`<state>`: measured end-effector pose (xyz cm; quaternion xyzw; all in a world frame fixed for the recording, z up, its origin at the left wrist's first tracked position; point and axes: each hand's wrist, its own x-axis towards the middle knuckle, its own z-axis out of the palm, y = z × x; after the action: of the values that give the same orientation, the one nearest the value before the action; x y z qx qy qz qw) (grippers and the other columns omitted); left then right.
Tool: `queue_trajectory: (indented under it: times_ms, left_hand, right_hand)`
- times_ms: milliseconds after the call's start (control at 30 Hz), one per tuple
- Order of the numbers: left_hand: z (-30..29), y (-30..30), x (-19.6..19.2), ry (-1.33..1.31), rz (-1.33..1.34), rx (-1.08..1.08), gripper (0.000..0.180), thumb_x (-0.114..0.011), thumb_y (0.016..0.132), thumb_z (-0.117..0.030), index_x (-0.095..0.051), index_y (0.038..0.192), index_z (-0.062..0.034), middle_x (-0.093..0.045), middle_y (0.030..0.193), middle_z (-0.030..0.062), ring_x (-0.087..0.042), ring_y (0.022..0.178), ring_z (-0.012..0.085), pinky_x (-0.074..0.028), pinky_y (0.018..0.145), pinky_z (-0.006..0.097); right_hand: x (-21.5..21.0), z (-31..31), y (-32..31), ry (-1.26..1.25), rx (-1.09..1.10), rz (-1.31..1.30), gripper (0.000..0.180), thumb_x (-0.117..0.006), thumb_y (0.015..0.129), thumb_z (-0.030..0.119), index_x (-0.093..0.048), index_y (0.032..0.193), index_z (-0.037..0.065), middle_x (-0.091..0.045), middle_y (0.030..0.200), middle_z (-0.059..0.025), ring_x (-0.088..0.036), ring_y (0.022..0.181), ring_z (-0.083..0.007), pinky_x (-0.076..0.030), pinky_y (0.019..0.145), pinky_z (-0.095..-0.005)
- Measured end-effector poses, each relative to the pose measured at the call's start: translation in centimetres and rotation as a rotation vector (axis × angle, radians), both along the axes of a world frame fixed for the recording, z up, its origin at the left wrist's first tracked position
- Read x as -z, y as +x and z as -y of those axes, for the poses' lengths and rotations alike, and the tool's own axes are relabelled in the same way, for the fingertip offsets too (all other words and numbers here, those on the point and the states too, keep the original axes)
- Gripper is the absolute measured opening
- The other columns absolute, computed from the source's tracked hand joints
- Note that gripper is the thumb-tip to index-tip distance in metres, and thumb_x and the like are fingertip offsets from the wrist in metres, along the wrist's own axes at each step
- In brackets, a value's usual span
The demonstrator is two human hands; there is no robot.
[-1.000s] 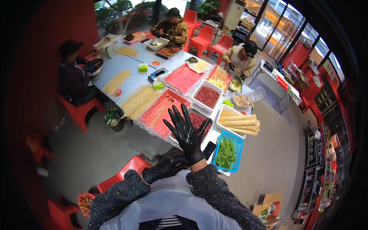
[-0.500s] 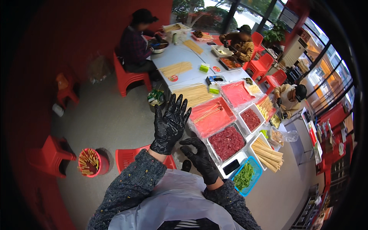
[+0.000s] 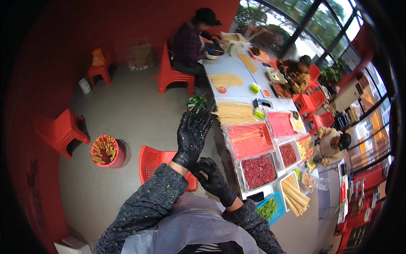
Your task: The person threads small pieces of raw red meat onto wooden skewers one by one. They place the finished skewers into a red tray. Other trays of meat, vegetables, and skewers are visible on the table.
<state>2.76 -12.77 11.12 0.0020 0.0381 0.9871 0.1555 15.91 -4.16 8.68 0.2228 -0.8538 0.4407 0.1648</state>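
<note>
My left hand is raised with its fingers spread and nothing in it. It wears a shiny, wet-looking black glove. Just below, my right hand, in a black glove too, has its fingers curled in a pinch against the cuff of the left glove near the wrist. Right of my hands on the table stand a tray of cut red meat and a red tray under clear film, with a few thin sticks on it. Beyond lies a spread of bamboo skewers.
A red chair stands close to my left forearm. Left of it is a red bucket of sticks on the floor. A blue basket of greens and thick bamboo sticks occupy the near table end. Three other people work around the table.
My right hand has moved up and left to the left glove's cuff. The view has turned leftward, so the table appears further right.
</note>
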Motion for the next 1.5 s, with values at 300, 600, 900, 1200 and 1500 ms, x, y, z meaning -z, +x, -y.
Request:
queue_trajectory:
  times_ms: [300,600,900,1200,1500]
  left_hand:
    - [3.6,3.7,1.9,-0.007,-0.101,0.065,0.059,-0.035,0.089,-0.054,-0.027,0.140,-0.0246,-0.024,0.145,0.0069,-0.015,0.135,0.0217,-0.009,0.109,0.048]
    - [6.0,12.8,4.4,-0.736,-0.207,-0.299,0.049,-0.033,0.094,-0.025,-0.027,0.139,-0.0080,-0.034,0.140,0.0095,-0.032,0.129,0.0238,-0.022,0.107,0.038]
    - [9.5,16.9,7.6,-1.201,-0.483,-0.482,0.102,-0.079,0.062,-0.035,-0.020,0.140,-0.0049,-0.018,0.146,0.0113,-0.026,0.133,0.0255,-0.026,0.107,0.039]
    - [13.1,17.4,7.2,-1.411,-0.668,-0.470,0.092,-0.074,0.069,-0.044,-0.027,0.136,-0.0007,-0.023,0.144,0.0143,-0.026,0.132,0.0255,-0.026,0.106,0.041]
    - [17.3,11.6,11.3,-0.863,0.009,-0.086,0.047,-0.048,0.089,-0.012,-0.033,0.133,-0.0077,-0.045,0.130,0.0094,-0.048,0.117,0.0227,-0.038,0.099,0.039]
  right_hand:
    - [3.5,1.0,2.4,-0.060,-0.362,0.053,0.037,-0.066,0.068,-0.002,-0.057,0.103,0.002,-0.053,0.109,-0.0144,-0.050,0.104,-0.0325,-0.043,0.086,-0.0387]
    - [2.3,1.7,6.2,-0.298,-0.018,0.236,0.029,-0.067,0.071,-0.005,-0.057,0.097,0.003,-0.057,0.099,-0.0073,-0.053,0.096,-0.0194,-0.041,0.087,-0.0322]
    - [3.0,5.4,7.0,-0.492,-0.332,0.603,0.018,-0.061,0.073,-0.012,-0.057,0.086,0.001,-0.059,0.086,-0.0054,-0.057,0.082,-0.0150,-0.046,0.074,-0.0270]
    - [3.2,7.6,6.3,-0.186,-0.438,0.447,0.012,-0.065,0.073,-0.004,-0.060,0.083,0.001,-0.062,0.082,-0.0070,-0.059,0.078,-0.0154,-0.047,0.073,-0.0284]
    - [4.4,3.3,5.5,-0.426,0.091,0.473,0.039,-0.064,0.079,-0.001,-0.052,0.116,0.003,-0.056,0.118,-0.0095,-0.056,0.102,-0.0155,-0.046,0.085,-0.0276]
